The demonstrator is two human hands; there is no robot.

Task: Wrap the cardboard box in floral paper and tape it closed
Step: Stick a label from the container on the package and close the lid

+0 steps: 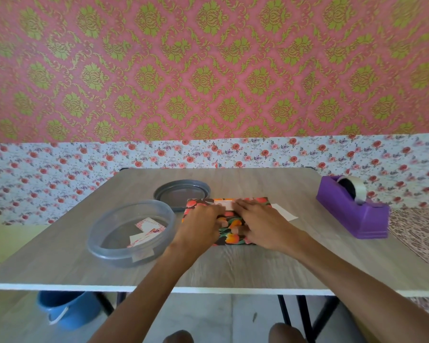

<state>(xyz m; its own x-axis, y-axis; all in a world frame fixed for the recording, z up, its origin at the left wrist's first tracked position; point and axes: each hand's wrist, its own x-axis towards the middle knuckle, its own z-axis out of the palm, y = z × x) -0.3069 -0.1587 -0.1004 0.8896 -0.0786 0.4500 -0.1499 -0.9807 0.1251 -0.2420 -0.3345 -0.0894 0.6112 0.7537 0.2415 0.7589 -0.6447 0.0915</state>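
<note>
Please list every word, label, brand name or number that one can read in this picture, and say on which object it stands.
No text in this picture can be read.
Paper slips in the clear tub: pink print, too blurred to read.
Sticker on the tub's wall: too small to read.
White strip on the wrapped box: no legible marks.
Purple tape dispenser: no brand visible.

Palm-down, left hand (200,225) and right hand (261,225) lie flat side by side.
</note>
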